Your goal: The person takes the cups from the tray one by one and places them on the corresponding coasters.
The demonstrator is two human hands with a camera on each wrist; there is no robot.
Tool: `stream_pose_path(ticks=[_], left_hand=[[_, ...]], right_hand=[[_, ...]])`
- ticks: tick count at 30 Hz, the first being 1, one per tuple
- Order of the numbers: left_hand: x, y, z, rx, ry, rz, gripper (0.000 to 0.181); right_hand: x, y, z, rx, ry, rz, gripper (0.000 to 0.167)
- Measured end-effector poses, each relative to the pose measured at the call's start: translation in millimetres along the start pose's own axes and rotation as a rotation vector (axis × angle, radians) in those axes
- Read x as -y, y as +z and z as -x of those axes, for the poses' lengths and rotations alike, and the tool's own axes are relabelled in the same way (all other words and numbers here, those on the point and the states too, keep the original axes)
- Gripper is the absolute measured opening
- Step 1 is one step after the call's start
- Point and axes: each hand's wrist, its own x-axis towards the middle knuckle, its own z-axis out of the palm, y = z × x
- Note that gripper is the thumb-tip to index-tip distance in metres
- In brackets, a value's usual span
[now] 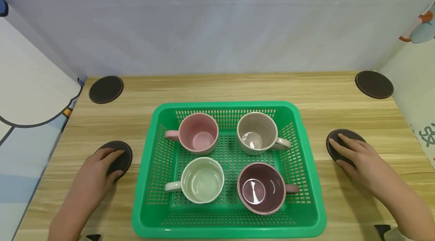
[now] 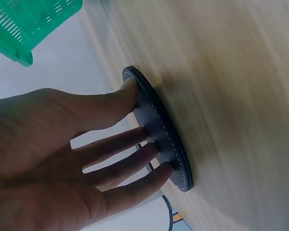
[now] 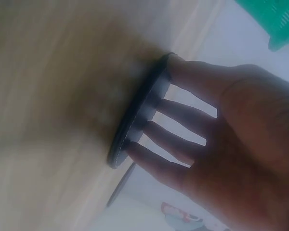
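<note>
My left hand rests its fingertips and thumb on a round black coaster with pale edge stitching, flat on the table left of the basket. On the right side, my right hand touches a matching coaster with spread fingers. Between the hands stands a green plastic basket. Inside it are a pink mug and a beige mug at the back, with a pale green mug and a dark mauve mug in front. All the mugs are upright, handles pointing outward.
Two more black coasters lie at the table's back corners, one far left and one far right. A pale cloth hangs behind the wood-grain table. Printed panels flank both sides.
</note>
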Motion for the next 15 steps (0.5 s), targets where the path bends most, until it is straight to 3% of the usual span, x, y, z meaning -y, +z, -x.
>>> stream_pose_path(ticks=[8, 15], left_hand=[[-6.5, 2.5, -13.9, -0.027, 0.063, -0.005, 0.053], [-13.8, 1.8, -28.7, 0.015, 0.076, -0.006, 0.052]], right_hand=[[1, 1, -9.1, 0.001, -0.017, -0.007, 0.059], [3, -1, -19.5, 0.036, -0.011, -0.012, 0.057]])
